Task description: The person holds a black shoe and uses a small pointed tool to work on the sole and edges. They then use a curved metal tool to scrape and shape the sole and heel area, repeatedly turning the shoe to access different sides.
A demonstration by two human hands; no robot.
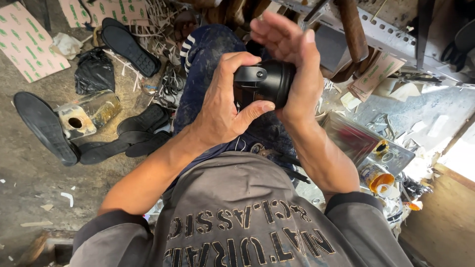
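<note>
Dusty concrete floor is strewn with black shoe soles, a clear jar and a black bag. Over the lap, a black shoe, probably a heel end, is gripped by the left hand, fingers curled around it. The right hand is pressed against its far side, fingers spread.

Both forearms raised from the lower frame, bare to the elbow, converging at centre. Left hand: fingers curled over the top of a held item, thumb pressed along its underside, firm wrap. Right hand: palm flat against the item's end, fingers extended upward and spread, wrist bent
</note>
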